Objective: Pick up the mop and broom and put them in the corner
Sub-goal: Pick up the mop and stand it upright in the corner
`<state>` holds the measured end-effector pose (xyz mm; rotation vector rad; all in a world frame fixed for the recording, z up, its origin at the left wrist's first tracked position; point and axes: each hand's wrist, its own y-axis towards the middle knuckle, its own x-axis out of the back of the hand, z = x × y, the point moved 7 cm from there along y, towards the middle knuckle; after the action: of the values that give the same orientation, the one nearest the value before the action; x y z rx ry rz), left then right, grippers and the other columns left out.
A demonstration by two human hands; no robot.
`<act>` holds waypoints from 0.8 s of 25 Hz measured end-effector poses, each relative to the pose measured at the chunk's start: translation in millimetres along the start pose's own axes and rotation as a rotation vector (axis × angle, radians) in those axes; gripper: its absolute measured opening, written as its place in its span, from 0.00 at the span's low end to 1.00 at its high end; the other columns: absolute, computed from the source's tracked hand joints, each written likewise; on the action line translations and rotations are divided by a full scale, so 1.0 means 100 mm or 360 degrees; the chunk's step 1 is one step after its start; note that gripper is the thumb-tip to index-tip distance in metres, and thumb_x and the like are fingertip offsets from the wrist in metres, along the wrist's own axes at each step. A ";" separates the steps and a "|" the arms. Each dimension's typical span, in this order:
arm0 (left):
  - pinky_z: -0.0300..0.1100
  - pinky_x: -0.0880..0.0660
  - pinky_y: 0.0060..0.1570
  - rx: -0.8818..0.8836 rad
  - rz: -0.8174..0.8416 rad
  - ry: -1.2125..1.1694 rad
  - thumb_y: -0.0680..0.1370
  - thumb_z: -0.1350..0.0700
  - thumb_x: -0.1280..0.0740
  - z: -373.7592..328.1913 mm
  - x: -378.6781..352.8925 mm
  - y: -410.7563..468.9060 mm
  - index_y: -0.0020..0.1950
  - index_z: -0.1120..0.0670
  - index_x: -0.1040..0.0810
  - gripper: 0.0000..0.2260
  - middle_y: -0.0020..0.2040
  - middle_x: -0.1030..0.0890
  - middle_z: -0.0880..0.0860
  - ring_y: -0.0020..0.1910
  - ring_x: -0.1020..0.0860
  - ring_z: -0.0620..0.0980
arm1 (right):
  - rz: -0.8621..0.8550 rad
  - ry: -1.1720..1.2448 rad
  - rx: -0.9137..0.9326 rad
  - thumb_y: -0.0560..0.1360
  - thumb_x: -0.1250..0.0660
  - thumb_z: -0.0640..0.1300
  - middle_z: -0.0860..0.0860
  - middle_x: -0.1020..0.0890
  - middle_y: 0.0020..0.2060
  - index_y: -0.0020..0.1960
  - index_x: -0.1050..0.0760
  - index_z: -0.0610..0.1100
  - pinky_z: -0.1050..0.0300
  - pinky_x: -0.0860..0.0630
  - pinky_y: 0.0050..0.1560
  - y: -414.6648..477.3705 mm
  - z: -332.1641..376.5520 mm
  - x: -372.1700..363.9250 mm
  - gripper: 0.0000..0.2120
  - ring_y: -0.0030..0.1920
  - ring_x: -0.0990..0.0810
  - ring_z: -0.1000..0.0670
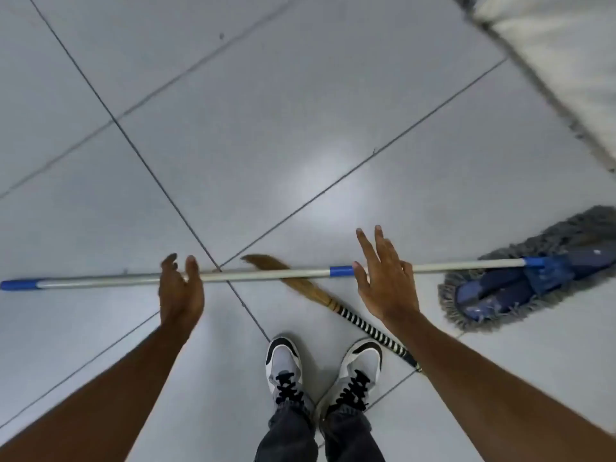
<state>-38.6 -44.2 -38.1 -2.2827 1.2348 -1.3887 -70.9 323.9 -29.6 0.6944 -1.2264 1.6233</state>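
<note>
A mop (266, 274) lies flat on the tiled floor, its silver pole with blue ends running left to right, its blue and grey fringed head (520, 281) at the right. A short straw broom (333, 303) with a black-and-white striped handle lies under the pole, slanting toward my right foot. My left hand (180, 288) hovers over the pole left of centre, fingers curled but apart, holding nothing. Over the pole near a blue band, my right hand (383, 278) is spread wide with its palm down.
My two feet in grey, white and black sneakers (286, 365) stand just behind the broom handle. A white wall with a dark base strip (546, 95) runs along the top right. Grey floor tiles (233, 128) spread ahead and to the left.
</note>
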 end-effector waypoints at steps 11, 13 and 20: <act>0.51 0.16 0.40 0.1033 0.0052 -0.1255 0.80 0.57 0.42 2.21 -1.81 1.68 0.61 0.56 0.25 0.13 0.46 0.21 0.54 0.36 0.24 0.49 | 0.0281 -0.0493 0.0122 0.71 0.30 0.39 0.46 0.25 0.55 0.64 0.36 0.48 0.41 0.33 0.59 0.89 -0.81 -2.72 0.26 0.57 0.28 0.43; 0.48 0.17 0.37 0.1008 0.0024 -0.1388 0.81 0.55 0.42 2.19 -1.77 1.58 0.55 0.54 0.25 0.08 0.43 0.20 0.52 0.39 0.21 0.49 | 0.0242 -0.0584 0.0163 0.73 0.33 0.40 0.46 0.25 0.55 0.63 0.35 0.48 0.38 0.34 0.57 0.91 -0.81 -2.65 0.21 0.55 0.28 0.43; 0.50 0.18 0.51 0.0649 -0.0032 -0.1861 0.81 0.62 0.48 0.70 -1.15 0.81 0.49 0.56 0.29 0.08 0.45 0.20 0.53 0.39 0.17 0.53 | 0.0228 -0.0342 0.0103 0.78 0.39 0.43 0.48 0.26 0.53 0.60 0.34 0.48 0.39 0.27 0.48 0.80 -0.65 -1.52 0.11 0.53 0.28 0.44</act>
<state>-51.6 -27.3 -194.1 -2.1505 0.4663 -0.0992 -79.4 328.1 -213.2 0.8559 -1.4094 1.7465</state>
